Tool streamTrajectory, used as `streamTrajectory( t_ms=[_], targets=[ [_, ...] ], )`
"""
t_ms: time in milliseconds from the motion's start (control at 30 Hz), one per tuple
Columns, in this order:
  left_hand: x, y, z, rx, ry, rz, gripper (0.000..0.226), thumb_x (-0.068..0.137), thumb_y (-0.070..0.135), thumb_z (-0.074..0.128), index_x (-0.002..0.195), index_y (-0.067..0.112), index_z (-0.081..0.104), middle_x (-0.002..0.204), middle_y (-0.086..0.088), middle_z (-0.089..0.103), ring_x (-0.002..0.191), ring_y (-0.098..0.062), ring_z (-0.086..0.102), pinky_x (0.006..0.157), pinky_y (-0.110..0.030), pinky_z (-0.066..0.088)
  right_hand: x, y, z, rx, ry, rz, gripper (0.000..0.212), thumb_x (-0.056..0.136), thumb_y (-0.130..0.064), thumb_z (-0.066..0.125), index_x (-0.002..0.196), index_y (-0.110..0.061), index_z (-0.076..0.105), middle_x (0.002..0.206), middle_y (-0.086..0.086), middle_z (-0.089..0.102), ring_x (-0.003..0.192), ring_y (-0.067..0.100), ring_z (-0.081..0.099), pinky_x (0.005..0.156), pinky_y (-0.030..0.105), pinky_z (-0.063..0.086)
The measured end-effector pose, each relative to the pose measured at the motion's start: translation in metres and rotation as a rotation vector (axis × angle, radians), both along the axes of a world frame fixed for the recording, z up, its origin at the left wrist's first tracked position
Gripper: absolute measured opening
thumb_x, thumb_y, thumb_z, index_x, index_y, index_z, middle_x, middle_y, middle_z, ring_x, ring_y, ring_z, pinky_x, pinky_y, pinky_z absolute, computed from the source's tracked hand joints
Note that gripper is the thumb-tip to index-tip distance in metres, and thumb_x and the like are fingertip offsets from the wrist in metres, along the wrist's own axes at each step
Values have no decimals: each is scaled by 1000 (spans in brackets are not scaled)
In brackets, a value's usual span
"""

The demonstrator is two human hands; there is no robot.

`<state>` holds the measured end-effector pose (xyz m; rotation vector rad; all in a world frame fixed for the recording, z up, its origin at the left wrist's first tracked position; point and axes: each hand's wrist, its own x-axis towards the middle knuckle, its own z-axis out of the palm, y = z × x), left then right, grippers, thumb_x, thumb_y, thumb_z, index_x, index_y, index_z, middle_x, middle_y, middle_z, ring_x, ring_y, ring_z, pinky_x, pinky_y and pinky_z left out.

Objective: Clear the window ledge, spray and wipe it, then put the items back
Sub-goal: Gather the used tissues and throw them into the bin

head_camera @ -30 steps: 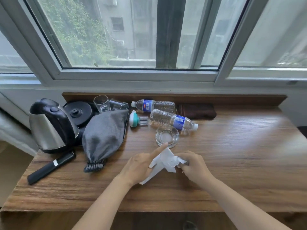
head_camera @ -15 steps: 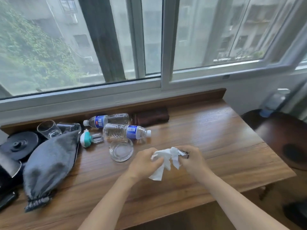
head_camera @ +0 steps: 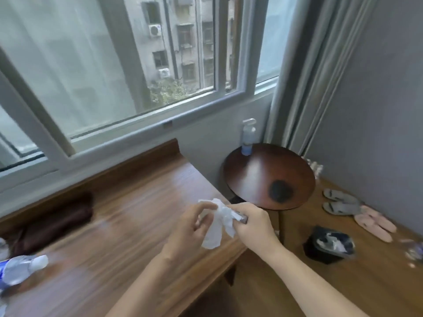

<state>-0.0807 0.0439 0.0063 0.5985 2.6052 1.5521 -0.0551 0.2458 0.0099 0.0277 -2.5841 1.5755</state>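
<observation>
Both hands are above the right edge of the wooden ledge (head_camera: pixel 142 216), near its front corner. The left hand (head_camera: pixel 190 227) has curled fingers and pinches the upper part of a crumpled white tissue (head_camera: pixel 219 223) with thumb and forefinger. The right hand (head_camera: pixel 254 225) is closed around the other side of the tissue, and a small dark object, too blurred to name, sticks out of its fist.

A dark brown folded cloth (head_camera: pixel 50 220) lies along the back edge of the ledge. A plastic water bottle (head_camera: pixel 20 271) lies on its side at the left edge of the view.

A spray bottle (head_camera: pixel 247 137) stands upright at the back rim of the round dark side table (head_camera: pixel 270 177), just beside the ledge. On the floor there are a black bin (head_camera: pixel 329 244) and slippers (head_camera: pixel 343 203).
</observation>
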Motion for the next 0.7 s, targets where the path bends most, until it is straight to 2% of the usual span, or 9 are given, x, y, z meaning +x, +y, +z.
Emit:
streamTrajectory(
  t_ms=[100, 200, 300, 400, 533, 600, 700],
  targets=[
    [-21, 64, -6, 2, 57, -109, 26, 104, 18, 60, 118, 40, 64, 120, 18, 65, 113, -12, 62, 89, -21, 48, 5, 62, -5, 26, 29, -141, 27, 90, -10, 76, 113, -24, 81, 100, -20, 72, 96, -1, 66, 76, 7, 48],
    [-39, 127, -13, -8, 69, -219, 23, 103, 23, 61, 120, 39, 65, 121, 17, 65, 117, -11, 61, 94, -24, 48, 14, 118, -12, 51, 27, -286, 28, 91, -8, 75, 112, -26, 81, 104, -14, 73, 94, 3, 67, 75, 7, 47],
    [-51, 188, -16, 1, 80, -313, 22, 102, 23, 64, 120, 35, 68, 119, 19, 67, 116, -9, 62, 93, -18, 46, 22, 166, -19, 68, -9, -405, 33, 91, -2, 72, 116, -22, 80, 108, -11, 72, 99, 7, 67, 79, 8, 49],
    [-64, 246, -21, 7, 74, -400, 21, 101, 21, 66, 118, 32, 71, 118, 20, 68, 115, -4, 62, 92, -11, 43, 24, 210, -27, 83, -49, -527, 38, 90, 5, 70, 121, -15, 78, 110, -9, 69, 102, 10, 67, 80, 2, 47],
    [-87, 317, -36, 9, 12, -478, 23, 100, 16, 67, 116, 32, 73, 117, 21, 68, 113, 3, 60, 90, -8, 41, 12, 265, -36, 94, -81, -667, 37, 88, 8, 67, 117, -12, 79, 108, -6, 70, 95, 10, 64, 75, 0, 43],
    [-103, 351, -44, 12, -25, -503, 24, 99, 16, 67, 116, 32, 73, 118, 23, 66, 114, 8, 57, 90, -4, 38, 0, 292, -39, 99, -120, -697, 35, 89, 8, 65, 114, -12, 80, 105, -6, 69, 90, 8, 63, 72, 2, 44],
    [-136, 397, -58, 2, -57, -533, 24, 99, 18, 67, 118, 31, 73, 121, 22, 64, 117, 13, 53, 91, -1, 36, -25, 334, -46, 128, -136, -738, 35, 87, 9, 63, 105, -14, 82, 96, -8, 71, 86, 11, 67, 71, 16, 53]
  ],
)
